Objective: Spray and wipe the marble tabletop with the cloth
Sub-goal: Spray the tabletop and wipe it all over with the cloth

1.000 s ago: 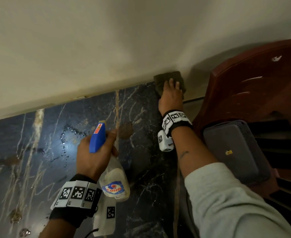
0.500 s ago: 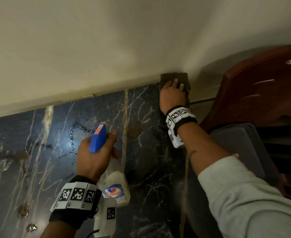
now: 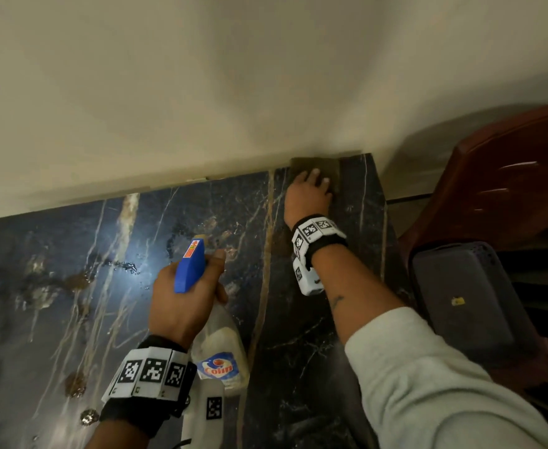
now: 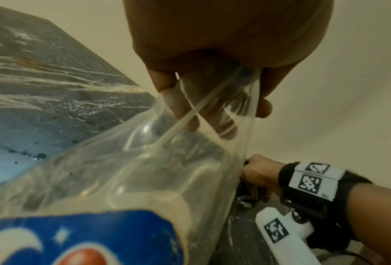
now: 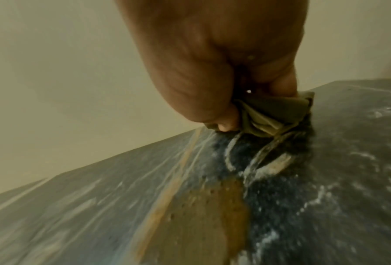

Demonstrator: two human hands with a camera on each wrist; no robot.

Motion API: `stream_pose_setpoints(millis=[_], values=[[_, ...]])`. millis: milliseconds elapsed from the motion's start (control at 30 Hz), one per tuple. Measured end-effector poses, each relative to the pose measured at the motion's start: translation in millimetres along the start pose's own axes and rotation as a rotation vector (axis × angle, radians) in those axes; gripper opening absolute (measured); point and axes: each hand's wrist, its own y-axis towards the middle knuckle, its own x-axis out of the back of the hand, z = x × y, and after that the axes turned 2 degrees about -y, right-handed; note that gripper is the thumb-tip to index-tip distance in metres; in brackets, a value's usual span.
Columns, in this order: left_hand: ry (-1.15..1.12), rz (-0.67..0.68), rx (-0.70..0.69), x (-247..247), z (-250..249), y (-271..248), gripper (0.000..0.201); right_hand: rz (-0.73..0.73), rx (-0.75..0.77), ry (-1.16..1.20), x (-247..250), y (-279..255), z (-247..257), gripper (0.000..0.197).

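Note:
The dark blue veined marble tabletop point(image 3: 55, 319) runs up to a cream wall. My left hand point(image 3: 185, 299) grips the neck of a clear spray bottle point(image 3: 217, 348) with a blue trigger head point(image 3: 190, 267), held above the middle of the slab, nozzle pointing away. In the left wrist view my fingers point(image 4: 167, 86) wrap the bottle point(image 4: 133, 170). My right hand point(image 3: 308, 196) holds an olive cloth point(image 3: 318, 165) down on the marble at its far edge, left of the right corner. The right wrist view shows the folded cloth point(image 5: 274, 114) bunched between thumb and fingers point(image 5: 226, 122).
Spray droplets point(image 3: 120, 264) lie on the marble's left-centre. A brown plastic chair point(image 3: 509, 189) stands just beyond the table's right edge with a dark grey basket point(image 3: 467, 303) on its seat. The wall point(image 3: 234, 76) bounds the far side.
My right hand has slid the cloth left along the far edge, away from the right corner. The left hand and bottle have stayed about where they were.

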Motion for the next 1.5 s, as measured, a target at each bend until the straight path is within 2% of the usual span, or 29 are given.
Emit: stream_pose_setpoints(millis=[100, 133, 167, 233, 300, 367, 433, 533, 567, 600, 633, 700, 767, 800, 867, 933, 967, 1000, 1067, 1133, 1167, 1200, 1267, 1333, 1367, 1400, 1500], values=[[0.022, 0.007, -0.017, 9, 3, 3, 0.050, 0.009, 0.397, -0.157, -3, -6, -10, 0.068], [0.030, 0.020, -0.028, 11, 3, 2, 0.050, 0.025, 0.459, -0.159, 0, -2, -22, 0.069], [0.038, 0.032, -0.042, 13, 4, 2, 0.050, 0.019, 0.448, -0.138, 3, 1, -33, 0.069], [0.046, 0.046, -0.056, 17, 7, 1, 0.050, -0.061, 0.238, -0.076, 3, 1, -45, 0.065], [0.034, 0.047, -0.047, 20, 11, 1, 0.051, -0.054, -0.014, -0.038, 5, -3, -26, 0.066], [0.018, 0.044, -0.017, 22, 14, 2, 0.051, 0.016, -0.126, 0.025, 4, -5, 5, 0.069], [0.003, 0.040, 0.004, 23, 16, 2, 0.050, 0.041, -0.057, 0.043, 1, -10, 27, 0.067], [0.013, 0.054, 0.019, 23, 18, 4, 0.050, 0.004, 0.336, -0.181, -11, -15, 22, 0.065], [0.019, 0.058, 0.021, 23, 18, 5, 0.050, 0.013, 0.405, -0.191, -9, -12, 13, 0.063], [0.026, 0.060, 0.019, 24, 18, 7, 0.051, 0.012, 0.394, -0.170, -6, -8, 5, 0.063], [0.033, 0.062, 0.014, 24, 18, 9, 0.053, 0.004, 0.304, -0.129, -2, -5, -2, 0.063], [0.032, 0.054, 0.009, 25, 17, 13, 0.053, 0.001, 0.014, -0.053, 4, -6, -4, 0.067], [0.012, 0.047, 0.010, 24, 15, 16, 0.052, 0.028, -0.119, 0.001, 2, -14, 10, 0.071], [0.001, 0.047, 0.010, 24, 15, 18, 0.052, 0.040, -0.084, -0.006, -3, -18, 17, 0.070], [-0.008, 0.057, -0.001, 21, 16, 21, 0.052, 0.035, 0.137, -0.112, -10, -22, 15, 0.068], [-0.008, 0.074, -0.010, 17, 15, 21, 0.052, 0.048, 0.385, -0.183, -6, -20, -10, 0.070], [0.000, 0.084, -0.017, 16, 15, 21, 0.052, 0.062, 0.427, -0.188, -3, -17, -26, 0.074], [0.008, 0.089, -0.024, 15, 15, 21, 0.053, 0.051, 0.395, -0.171, -2, -15, -39, 0.076], [0.010, 0.088, -0.032, 15, 16, 22, 0.053, -0.015, 0.152, -0.115, -6, -17, -46, 0.075], [0.002, 0.086, -0.027, 15, 17, 23, 0.051, -0.008, -0.085, -0.081, -12, -28, -23, 0.074], [0.000, 0.088, -0.021, 14, 16, 23, 0.051, 0.015, -0.137, -0.054, -15, -34, -7, 0.074], [0.002, 0.096, -0.017, 12, 16, 23, 0.050, 0.045, -0.128, -0.038, -18, -41, 6, 0.073], [0.013, 0.108, -0.020, 9, 14, 22, 0.051, 0.065, 0.060, -0.106, -26, -52, 18, 0.069], [0.015, 0.130, -0.023, 6, 11, 21, 0.050, 0.058, 0.286, -0.168, -24, -57, 3, 0.065], [0.008, 0.134, -0.022, 5, 10, 20, 0.048, 0.061, 0.326, -0.147, -19, -54, -10, 0.064], [0.000, 0.133, -0.020, 5, 9, 20, 0.047, 0.052, 0.296, -0.113, -16, -50, -22, 0.065], [-0.022, 0.107, -0.015, 8, 7, 20, 0.048, -0.009, -0.028, -0.060, -14, -53, -32, 0.066]])
